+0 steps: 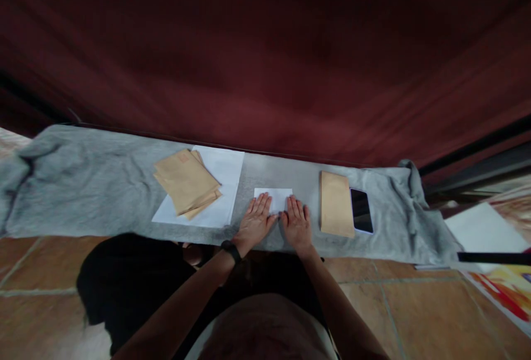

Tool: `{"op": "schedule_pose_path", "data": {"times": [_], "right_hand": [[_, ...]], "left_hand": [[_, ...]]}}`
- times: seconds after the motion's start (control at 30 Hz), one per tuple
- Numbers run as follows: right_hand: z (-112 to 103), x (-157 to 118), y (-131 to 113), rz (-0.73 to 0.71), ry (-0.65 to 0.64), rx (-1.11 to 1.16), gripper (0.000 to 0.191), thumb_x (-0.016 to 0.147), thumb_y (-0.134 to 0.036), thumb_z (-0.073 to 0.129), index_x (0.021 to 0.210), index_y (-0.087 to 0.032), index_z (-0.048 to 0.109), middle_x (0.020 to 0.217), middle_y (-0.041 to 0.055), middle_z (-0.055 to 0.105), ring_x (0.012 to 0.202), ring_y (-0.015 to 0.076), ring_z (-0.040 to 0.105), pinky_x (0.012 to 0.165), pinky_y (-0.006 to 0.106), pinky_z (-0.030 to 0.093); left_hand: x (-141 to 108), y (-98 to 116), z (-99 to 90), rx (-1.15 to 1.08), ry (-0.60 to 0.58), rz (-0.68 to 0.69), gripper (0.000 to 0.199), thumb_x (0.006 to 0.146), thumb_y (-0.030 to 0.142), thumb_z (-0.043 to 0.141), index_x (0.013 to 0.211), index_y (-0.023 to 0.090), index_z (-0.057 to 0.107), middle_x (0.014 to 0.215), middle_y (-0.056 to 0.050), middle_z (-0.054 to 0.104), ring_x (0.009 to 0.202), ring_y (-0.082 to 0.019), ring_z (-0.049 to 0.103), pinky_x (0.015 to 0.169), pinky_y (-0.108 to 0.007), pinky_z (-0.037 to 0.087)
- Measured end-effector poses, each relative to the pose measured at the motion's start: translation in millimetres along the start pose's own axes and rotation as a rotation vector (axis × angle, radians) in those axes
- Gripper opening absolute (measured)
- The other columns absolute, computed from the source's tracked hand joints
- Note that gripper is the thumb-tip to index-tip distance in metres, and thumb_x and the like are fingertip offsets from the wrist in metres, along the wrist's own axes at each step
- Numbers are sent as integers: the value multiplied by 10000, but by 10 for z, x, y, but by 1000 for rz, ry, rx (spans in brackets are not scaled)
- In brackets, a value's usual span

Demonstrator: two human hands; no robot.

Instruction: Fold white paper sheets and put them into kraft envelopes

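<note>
A small white sheet of paper (274, 194), which looks folded, lies on the grey cloth in front of me. My left hand (256, 220) rests flat on its left side, fingers stretched out. On its right side, my right hand (297, 222) lies flat too, fingers extended. The thumbs nearly meet at the paper's near edge, and both hands hide its lower part. To the left, several brown envelopes (186, 180) lie loosely piled on larger white paper (228, 183). A neat stack of brown envelopes (337, 205) sits right of my right hand.
A phone (362, 210) with a dark screen lies beside the right stack. The grey cloth (103, 183) covers a narrow bench, rumpled at both ends. A dark red surface (265, 72) rises behind it. Tiled floor (406, 310) and a colourful printed sheet (504, 291) are at lower right.
</note>
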State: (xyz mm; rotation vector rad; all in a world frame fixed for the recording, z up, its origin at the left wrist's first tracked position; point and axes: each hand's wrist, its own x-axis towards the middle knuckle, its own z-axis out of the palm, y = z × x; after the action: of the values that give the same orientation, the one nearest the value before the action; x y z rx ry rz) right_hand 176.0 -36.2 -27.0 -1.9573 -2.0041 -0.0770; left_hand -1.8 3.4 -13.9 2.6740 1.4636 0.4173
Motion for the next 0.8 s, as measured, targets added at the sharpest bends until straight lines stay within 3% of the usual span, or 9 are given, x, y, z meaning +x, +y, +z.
{"op": "schedule_pose_path", "data": {"times": [0.4, 0.8], "right_hand": [[46, -11, 7, -20, 25, -11, 545, 1054, -330, 333, 1559, -125, 348, 1563, 152, 443, 1442, 278, 397, 1193, 519, 226], [97, -21, 38, -44, 56, -51, 541, 1058, -333, 304, 1549, -115, 369, 1555, 154, 456, 1411, 301, 433, 1171, 526, 251]], "left_hand": [[57, -17, 43, 53, -20, 33, 599, 1005, 365, 392, 1526, 69, 375, 1605, -162, 361, 1529, -268, 247, 1264, -489, 178], [51, 10, 45, 62, 0, 54, 566, 1008, 329, 382, 1499, 49, 406, 1591, -186, 382, 1506, -283, 308, 1239, -476, 244]]}}
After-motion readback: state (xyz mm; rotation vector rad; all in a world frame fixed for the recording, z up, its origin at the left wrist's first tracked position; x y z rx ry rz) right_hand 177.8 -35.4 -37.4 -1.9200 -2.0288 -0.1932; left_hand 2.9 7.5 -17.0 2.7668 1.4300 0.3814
